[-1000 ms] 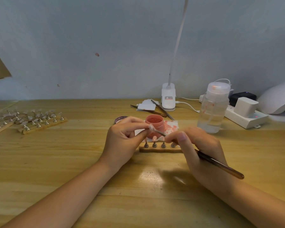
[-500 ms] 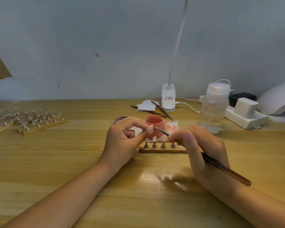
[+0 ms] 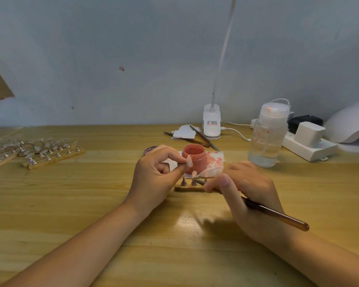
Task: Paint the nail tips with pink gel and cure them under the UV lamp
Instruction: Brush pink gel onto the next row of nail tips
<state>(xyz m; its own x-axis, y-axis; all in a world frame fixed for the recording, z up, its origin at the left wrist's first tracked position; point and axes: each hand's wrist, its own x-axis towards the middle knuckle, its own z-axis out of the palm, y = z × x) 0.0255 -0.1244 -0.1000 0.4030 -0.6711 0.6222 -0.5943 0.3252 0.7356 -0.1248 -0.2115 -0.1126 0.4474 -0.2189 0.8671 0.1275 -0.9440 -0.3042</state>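
Pinched in left hand [image 3: 155,175], nail tip [image 3: 189,161] now upright; right hand [image 3: 251,195], gripping brush [image 3: 276,214], has dropped bristles from it toward wooden stand [image 3: 190,188].

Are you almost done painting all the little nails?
Not yet. One pink nail tip already sits on the small wooden stand. The left hand pinches another nail tip and the right hand holds the brush. Many more tips wait on the stands at the left, and the UV lamp comes afterwards.

a label on the white lamp base [image 3: 211,125] is too blurred to read.
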